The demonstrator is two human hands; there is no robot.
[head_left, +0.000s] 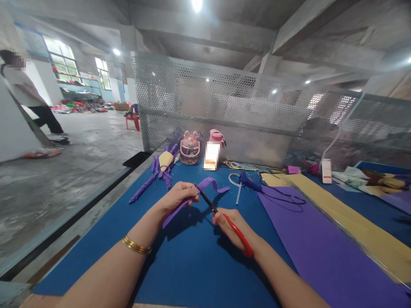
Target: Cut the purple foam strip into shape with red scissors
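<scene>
The cutting step is under way: the right hand (231,226) is gripping the red-handled scissors (224,218), fingers closed through the loops, blades reaching into the purple foam strip (192,197) held above the middle of the blue bench (192,265). The left hand (177,196) is pinching the strip's near part, fingers curled shut. The blades' opening is hard to judge, probably narrow. Next the strip needs feeding steadily along the cut line.

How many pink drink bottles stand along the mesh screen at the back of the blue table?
2. One pink bottle with ears stands left of centre against the mesh screen; a second pink bottle stands just to its right, partly blurred. Clutter farther right may hide more.
</scene>
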